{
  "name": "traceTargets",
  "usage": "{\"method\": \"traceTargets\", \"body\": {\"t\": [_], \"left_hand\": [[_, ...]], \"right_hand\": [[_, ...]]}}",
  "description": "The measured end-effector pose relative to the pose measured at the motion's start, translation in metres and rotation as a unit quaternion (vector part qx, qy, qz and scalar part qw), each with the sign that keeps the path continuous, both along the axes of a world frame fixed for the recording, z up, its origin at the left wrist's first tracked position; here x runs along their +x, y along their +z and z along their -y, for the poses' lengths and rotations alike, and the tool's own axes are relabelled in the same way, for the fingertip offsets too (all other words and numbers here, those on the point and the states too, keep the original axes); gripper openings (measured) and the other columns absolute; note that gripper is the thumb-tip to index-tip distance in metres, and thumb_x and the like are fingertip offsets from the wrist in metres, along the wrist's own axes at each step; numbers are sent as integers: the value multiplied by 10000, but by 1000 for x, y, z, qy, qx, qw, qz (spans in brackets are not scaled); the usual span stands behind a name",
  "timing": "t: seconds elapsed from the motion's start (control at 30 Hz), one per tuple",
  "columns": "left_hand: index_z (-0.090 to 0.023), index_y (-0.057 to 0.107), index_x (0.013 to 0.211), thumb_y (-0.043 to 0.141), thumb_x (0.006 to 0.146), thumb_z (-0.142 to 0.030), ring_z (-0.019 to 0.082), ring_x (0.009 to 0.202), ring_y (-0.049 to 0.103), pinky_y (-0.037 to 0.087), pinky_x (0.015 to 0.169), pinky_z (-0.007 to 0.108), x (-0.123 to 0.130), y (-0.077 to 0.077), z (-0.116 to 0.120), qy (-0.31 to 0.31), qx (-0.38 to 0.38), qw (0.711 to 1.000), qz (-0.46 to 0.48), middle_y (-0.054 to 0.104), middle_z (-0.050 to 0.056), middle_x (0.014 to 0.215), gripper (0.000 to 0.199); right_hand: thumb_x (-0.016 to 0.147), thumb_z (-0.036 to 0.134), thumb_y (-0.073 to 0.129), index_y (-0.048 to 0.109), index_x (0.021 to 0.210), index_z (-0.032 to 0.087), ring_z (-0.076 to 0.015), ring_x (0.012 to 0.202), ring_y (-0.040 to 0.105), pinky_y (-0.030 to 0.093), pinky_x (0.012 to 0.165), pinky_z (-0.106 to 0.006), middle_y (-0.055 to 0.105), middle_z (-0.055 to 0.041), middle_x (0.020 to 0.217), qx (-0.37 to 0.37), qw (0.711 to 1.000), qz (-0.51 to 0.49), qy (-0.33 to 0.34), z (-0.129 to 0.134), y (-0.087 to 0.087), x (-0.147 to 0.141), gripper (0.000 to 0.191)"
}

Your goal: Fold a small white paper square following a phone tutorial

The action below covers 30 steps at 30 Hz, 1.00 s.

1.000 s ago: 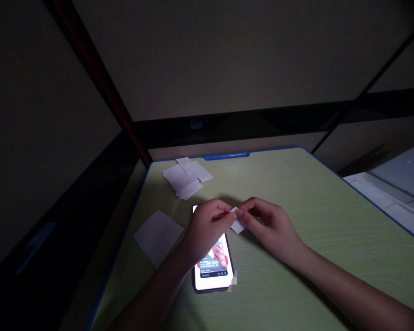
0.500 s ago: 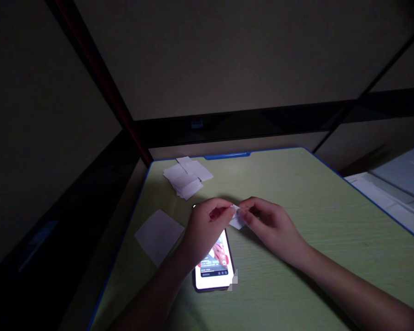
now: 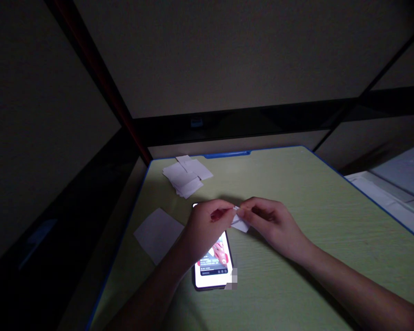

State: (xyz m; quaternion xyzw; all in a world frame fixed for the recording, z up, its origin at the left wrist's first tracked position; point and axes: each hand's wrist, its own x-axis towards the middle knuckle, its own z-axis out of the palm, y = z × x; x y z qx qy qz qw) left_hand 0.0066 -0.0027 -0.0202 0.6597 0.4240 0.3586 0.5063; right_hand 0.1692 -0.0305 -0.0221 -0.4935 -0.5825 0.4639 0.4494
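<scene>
1. Here are our hands, close together: the left hand pinches the small white paper between thumb and fingers, and the right hand pinches it too, the two thumb tips almost meeting.
2. And there it is, the small white paper, right between our fingertips, its lower part showing below them and a line running across it; our fingers cover the rest, so we cannot tell its full shape.
3. Just below our left hand we have the phone, lying on the surface with its screen lit bright, a picture and some text showing; our left hand and wrist hide part of it.
4. Over to the left, beside our left forearm, we see the loose sheet lying flat, one corner partly behind the arm.
5. Farther off, near the far left corner, we spot the pile of papers, overlapping at different angles.
6. Out at the rim, the green surface wears a blue edging, and beyond it we look at dark wall panels; white furniture stands off to the right.
</scene>
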Motion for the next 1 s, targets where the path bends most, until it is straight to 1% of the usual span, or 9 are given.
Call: {"method": "traceTargets", "body": {"t": [0.1,0.33,0.53,0.67,0.77,0.87,1.0], "left_hand": [[-139,669,798,584,781,-233,118,666,587,452,604,217,0,-2,0,1,14,1000,-6,665,13,713,128],[-143,654,778,598,775,-232,113,667,586,451,613,213,-1,-2,-1,3,9,1000,7,661,7,712,106],[-142,650,760,586,779,-232,117,667,583,446,611,219,-1,-3,-2,-14,2,1000,8,661,12,720,112],[-140,639,710,585,772,-216,108,631,555,432,594,216,-2,2,-2,-21,6,1000,0,637,3,678,112],[-140,633,675,561,793,-234,104,591,540,422,559,211,-1,8,0,-32,-22,999,8,605,-6,618,167],[-137,645,716,557,795,-243,113,599,561,431,553,212,-1,11,1,-26,-42,999,13,613,-2,621,159],[-135,659,780,583,771,-226,120,629,578,444,577,220,0,6,1,-4,-20,1000,0,646,9,675,119]], "right_hand": [[787,333,621,622,712,159,-111,574,471,363,513,-239,564,5,629,1,1000,-1,1,0,-1,0,189],[816,311,575,619,713,159,-113,585,474,364,523,-244,569,-1,642,-1,1000,8,18,0,-1,2,189],[812,306,564,614,709,149,-115,591,485,388,531,-245,567,-7,641,14,999,35,21,0,-1,2,195],[822,318,559,611,670,158,-110,572,475,384,515,-239,558,4,609,27,998,56,29,0,1,3,226],[834,331,539,618,667,162,-108,549,472,380,494,-235,564,4,597,25,998,54,31,-1,3,3,251],[837,338,529,632,686,163,-112,549,482,385,495,-237,580,-1,609,21,999,45,21,-1,3,4,253],[833,345,529,623,669,160,-111,536,467,369,487,-234,561,4,591,8,999,43,22,-2,3,4,265]]}}
